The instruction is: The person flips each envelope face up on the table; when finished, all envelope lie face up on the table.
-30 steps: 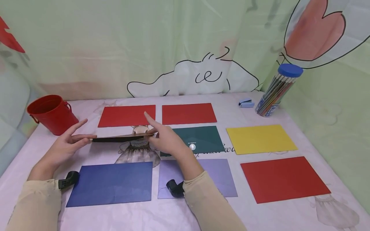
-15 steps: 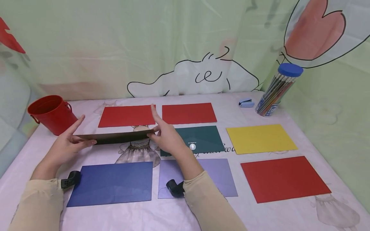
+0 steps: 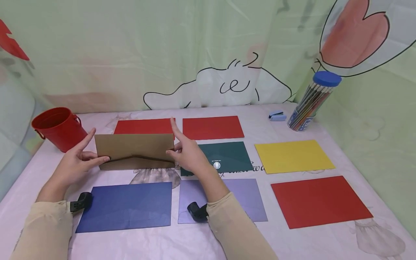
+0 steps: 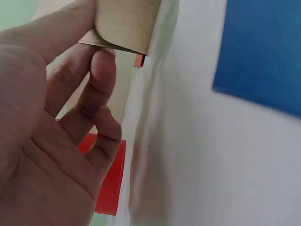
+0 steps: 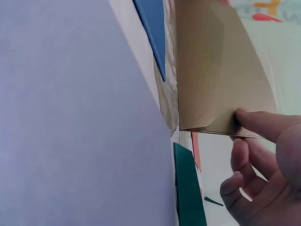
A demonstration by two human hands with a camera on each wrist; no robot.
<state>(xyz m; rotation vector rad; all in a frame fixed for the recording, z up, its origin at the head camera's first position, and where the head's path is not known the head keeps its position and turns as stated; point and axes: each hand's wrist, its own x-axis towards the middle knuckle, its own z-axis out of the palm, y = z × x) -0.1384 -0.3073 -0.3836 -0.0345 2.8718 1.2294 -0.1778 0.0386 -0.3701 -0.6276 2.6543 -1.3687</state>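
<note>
A tan envelope point(image 3: 134, 151) is held up above the table, its flap side facing me. My left hand point(image 3: 78, 162) pinches its left end between thumb and fingers, and my right hand point(image 3: 185, 153) pinches its right end, index finger pointing up. In the left wrist view the left hand's fingers point(image 4: 101, 70) sit under the tan envelope point(image 4: 124, 23). Seen from the right wrist, the right hand's thumb point(image 5: 256, 122) lies on a corner of the tan envelope point(image 5: 218, 80).
Coloured envelopes lie flat on the pink cloth: two red point(image 3: 212, 127) at the back, green point(image 3: 225, 156), yellow point(image 3: 292, 156), red point(image 3: 320, 201), lilac point(image 3: 242, 198), dark blue point(image 3: 126, 206). A red bucket point(image 3: 58, 127) stands far left, a pencil tube point(image 3: 312, 101) and blue stapler point(image 3: 277, 115) far right.
Both hands have tipped the tan envelope up from edge-on and nearly flat until its broad flap side faces me. The hands stayed in about the same place.
</note>
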